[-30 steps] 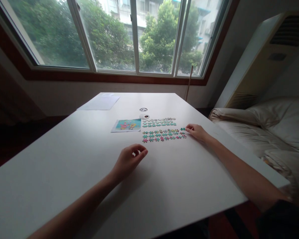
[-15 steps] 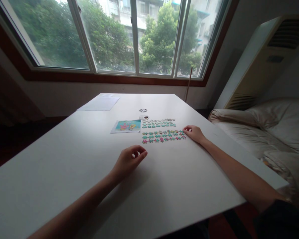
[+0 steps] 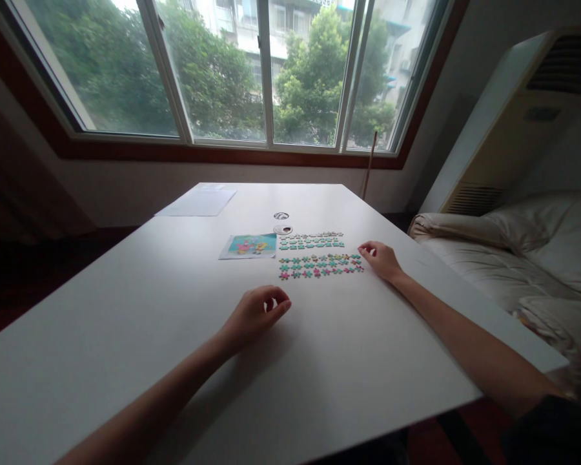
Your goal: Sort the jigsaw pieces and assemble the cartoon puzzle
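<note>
Several rows of small jigsaw puzzle pieces (image 3: pixel 316 273), mostly green, pink and yellow, lie on the white table (image 3: pixel 140 323). My right hand (image 3: pixel 380 260) is at the right end of these rows, its thumb and fingers pinched together. Whether a piece is between those fingertips is too small to tell. In front of the rows, nearer to me, my left hand (image 3: pixel 259 313) hovers or rests with thumb and fingertips curled together in a ring, nothing showing in them. A picture card (image 3: pixel 248 246) with colourful cartoon figures lies left of the pieces.
Beyond the pieces lie two small round items, a nearer disc (image 3: pixel 283 230) and a farther dark-patterned one (image 3: pixel 281 216). White paper sheets (image 3: pixel 198 201) are at the far left. A beige sofa (image 3: pixel 469 258) stands to the right, below a tall air conditioner (image 3: pixel 498 123).
My right hand has drawn slightly up and away from the piece at the row's right end, which now shows more fully. My left hand keeps its pose; the whole view has shifted a little.
</note>
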`<control>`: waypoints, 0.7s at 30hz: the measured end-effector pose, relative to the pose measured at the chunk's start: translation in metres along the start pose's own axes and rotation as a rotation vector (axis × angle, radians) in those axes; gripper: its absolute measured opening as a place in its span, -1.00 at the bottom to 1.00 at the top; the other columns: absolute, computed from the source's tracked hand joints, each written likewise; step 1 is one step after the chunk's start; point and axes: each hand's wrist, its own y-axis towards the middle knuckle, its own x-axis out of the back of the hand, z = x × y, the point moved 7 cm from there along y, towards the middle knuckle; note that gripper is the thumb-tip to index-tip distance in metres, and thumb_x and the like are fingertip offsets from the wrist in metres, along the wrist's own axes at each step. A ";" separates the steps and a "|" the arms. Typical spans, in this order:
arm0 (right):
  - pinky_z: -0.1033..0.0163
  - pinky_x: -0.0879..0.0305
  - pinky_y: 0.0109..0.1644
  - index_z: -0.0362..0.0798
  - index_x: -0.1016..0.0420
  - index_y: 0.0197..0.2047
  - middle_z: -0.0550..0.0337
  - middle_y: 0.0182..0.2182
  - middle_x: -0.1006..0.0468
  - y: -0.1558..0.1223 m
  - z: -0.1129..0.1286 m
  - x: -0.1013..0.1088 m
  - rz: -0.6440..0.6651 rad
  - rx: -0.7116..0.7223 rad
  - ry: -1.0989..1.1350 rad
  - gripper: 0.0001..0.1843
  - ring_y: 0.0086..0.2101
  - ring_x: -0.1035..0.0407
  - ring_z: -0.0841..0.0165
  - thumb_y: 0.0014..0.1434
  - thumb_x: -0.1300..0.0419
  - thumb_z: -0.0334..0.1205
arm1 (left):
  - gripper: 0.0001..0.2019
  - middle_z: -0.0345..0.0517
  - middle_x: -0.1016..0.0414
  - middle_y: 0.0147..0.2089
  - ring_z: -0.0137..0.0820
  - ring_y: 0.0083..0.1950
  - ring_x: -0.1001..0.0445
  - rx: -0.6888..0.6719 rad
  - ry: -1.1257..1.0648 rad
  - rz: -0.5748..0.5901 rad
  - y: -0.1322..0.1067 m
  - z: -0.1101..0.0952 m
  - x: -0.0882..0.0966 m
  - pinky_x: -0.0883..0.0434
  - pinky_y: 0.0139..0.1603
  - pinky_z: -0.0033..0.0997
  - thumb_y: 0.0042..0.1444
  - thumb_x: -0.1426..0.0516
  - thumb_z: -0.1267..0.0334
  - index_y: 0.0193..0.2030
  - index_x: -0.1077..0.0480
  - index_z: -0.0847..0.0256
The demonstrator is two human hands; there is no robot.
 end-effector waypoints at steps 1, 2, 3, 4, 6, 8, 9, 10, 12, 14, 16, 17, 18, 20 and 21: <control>0.31 -0.16 -0.34 -0.13 -0.51 -0.30 0.13 -0.44 -0.49 -0.003 0.010 0.000 0.000 0.033 0.012 -0.75 -0.48 -0.27 0.40 0.11 -0.06 -0.19 | -0.81 -0.19 -0.42 -0.48 -0.47 -0.48 -0.34 -0.017 0.009 0.028 0.000 -0.001 0.000 -0.29 -0.46 -0.53 0.09 -0.05 0.21 -0.41 -0.42 0.23; 0.31 -0.16 -0.34 -0.12 -0.51 -0.31 0.14 -0.45 -0.49 -0.006 0.022 0.000 0.008 0.075 0.028 -0.76 -0.48 -0.27 0.41 0.11 -0.07 -0.19 | -0.82 -0.18 -0.43 -0.46 -0.45 -0.45 -0.36 -0.034 0.014 0.054 0.000 -0.001 0.002 -0.30 -0.43 -0.52 0.08 -0.05 0.22 -0.42 -0.42 0.22; 0.32 -0.16 -0.34 -0.11 -0.50 -0.31 0.15 -0.46 -0.48 -0.011 0.037 -0.002 0.023 0.128 0.051 -0.78 -0.49 -0.26 0.42 0.11 -0.07 -0.20 | -0.83 -0.17 -0.44 -0.44 -0.43 -0.42 -0.37 -0.052 0.031 0.076 0.001 -0.001 0.004 -0.31 -0.40 -0.50 0.08 -0.06 0.22 -0.42 -0.43 0.21; 0.33 -0.16 -0.34 -0.11 -0.50 -0.31 0.16 -0.46 -0.47 -0.018 0.052 -0.004 0.045 0.181 0.075 -0.79 -0.48 -0.26 0.43 0.11 -0.07 -0.21 | -0.83 -0.15 -0.45 -0.40 -0.40 -0.37 -0.38 -0.067 0.055 0.092 0.002 0.001 0.008 -0.32 -0.34 -0.47 0.07 -0.06 0.22 -0.41 -0.44 0.20; 0.34 -0.16 -0.35 -0.10 -0.48 -0.33 0.19 -0.47 -0.45 -0.033 0.084 -0.011 0.099 0.279 0.133 -0.84 -0.49 -0.25 0.45 0.10 -0.09 -0.25 | -0.82 -0.09 -0.47 -0.28 -0.32 -0.21 -0.38 -0.108 0.210 0.095 0.007 0.008 0.018 -0.33 -0.18 -0.37 0.10 -0.04 0.21 -0.32 -0.44 0.18; 0.36 -0.16 -0.35 -0.08 -0.47 -0.34 0.21 -0.47 -0.44 -0.050 0.114 -0.019 0.160 0.374 0.181 -0.86 -0.51 -0.23 0.48 0.11 -0.08 -0.28 | -0.78 -0.05 -0.45 -0.18 -0.26 -0.08 -0.35 -0.100 0.385 0.106 0.015 0.024 0.029 -0.29 -0.04 -0.28 0.12 -0.01 0.17 -0.24 -0.43 0.17; 0.37 -0.16 -0.36 -0.07 -0.47 -0.35 0.22 -0.47 -0.44 -0.057 0.127 -0.023 0.189 0.414 0.201 -0.86 -0.51 -0.23 0.49 0.11 -0.08 -0.29 | -0.76 -0.01 -0.44 -0.15 -0.23 -0.04 -0.34 -0.082 0.412 0.110 0.021 0.034 0.034 -0.27 -0.01 -0.24 0.10 -0.02 0.15 -0.22 -0.43 0.19; 0.38 -0.16 -0.36 -0.07 -0.46 -0.35 0.23 -0.48 -0.44 -0.064 0.137 -0.025 0.209 0.451 0.219 -0.87 -0.52 -0.22 0.50 0.11 -0.08 -0.30 | -0.73 0.02 -0.43 -0.12 -0.20 -0.03 -0.34 -0.060 0.440 0.117 0.027 0.046 0.038 -0.26 0.01 -0.22 0.08 -0.04 0.13 -0.18 -0.42 0.22; 0.39 -0.17 -0.36 -0.06 -0.46 -0.35 0.25 -0.48 -0.44 -0.074 0.151 -0.029 0.239 0.500 0.244 -0.88 -0.52 -0.22 0.51 0.10 -0.09 -0.32 | -0.65 0.13 -0.38 -0.01 -0.15 0.03 -0.31 0.001 0.500 0.118 0.039 0.068 0.045 -0.25 0.04 -0.17 0.08 -0.03 0.11 -0.09 -0.38 0.28; 0.40 -0.17 -0.37 -0.07 -0.45 -0.34 0.25 -0.49 -0.43 -0.079 0.156 -0.030 0.264 0.522 0.262 -0.88 -0.53 -0.23 0.52 0.08 -0.09 -0.35 | -0.56 0.23 -0.26 0.12 -0.07 0.14 -0.22 0.067 0.565 0.101 0.048 0.089 0.050 -0.19 0.09 -0.09 0.11 0.03 0.09 0.03 -0.31 0.35; 0.42 -0.17 -0.39 -0.07 -0.45 -0.34 0.25 -0.50 -0.42 -0.080 0.156 -0.030 0.291 0.525 0.286 -0.88 -0.54 -0.22 0.53 0.07 -0.09 -0.37 | -0.52 0.21 -0.14 0.23 -0.06 0.24 -0.09 0.116 0.614 0.104 0.052 0.105 0.051 -0.13 0.14 -0.06 0.15 0.09 0.09 0.14 -0.22 0.32; 0.42 -0.17 -0.41 -0.08 -0.45 -0.34 0.25 -0.50 -0.42 -0.080 0.155 -0.030 0.301 0.523 0.301 -0.88 -0.55 -0.21 0.53 0.07 -0.09 -0.37 | -0.52 0.17 -0.12 0.25 -0.10 0.26 -0.07 0.133 0.629 0.120 0.052 0.111 0.050 -0.12 0.15 -0.10 0.16 0.10 0.09 0.16 -0.20 0.30; 0.43 -0.16 -0.43 -0.08 -0.45 -0.35 0.26 -0.51 -0.41 -0.080 0.154 -0.030 0.311 0.522 0.316 -0.88 -0.56 -0.20 0.54 0.07 -0.09 -0.37 | -0.51 0.14 -0.12 0.26 -0.14 0.26 -0.08 0.146 0.640 0.138 0.050 0.116 0.049 -0.12 0.15 -0.14 0.18 0.12 0.09 0.18 -0.18 0.28; 0.43 -0.16 -0.44 -0.09 -0.45 -0.34 0.25 -0.51 -0.41 -0.080 0.154 -0.029 0.322 0.525 0.339 -0.89 -0.57 -0.19 0.55 0.07 -0.10 -0.36 | -0.49 0.12 -0.05 0.29 -0.16 0.28 -0.05 0.174 0.664 0.153 0.043 0.123 0.048 -0.11 0.16 -0.14 0.20 0.17 0.06 0.22 -0.12 0.26; 0.44 -0.16 -0.44 -0.09 -0.45 -0.34 0.25 -0.51 -0.41 -0.081 0.154 -0.030 0.328 0.531 0.346 -0.89 -0.57 -0.19 0.55 0.07 -0.10 -0.36 | -0.48 0.10 -0.03 0.30 -0.16 0.29 -0.04 0.185 0.675 0.155 0.038 0.124 0.048 -0.10 0.17 -0.13 0.21 0.19 0.05 0.24 -0.10 0.25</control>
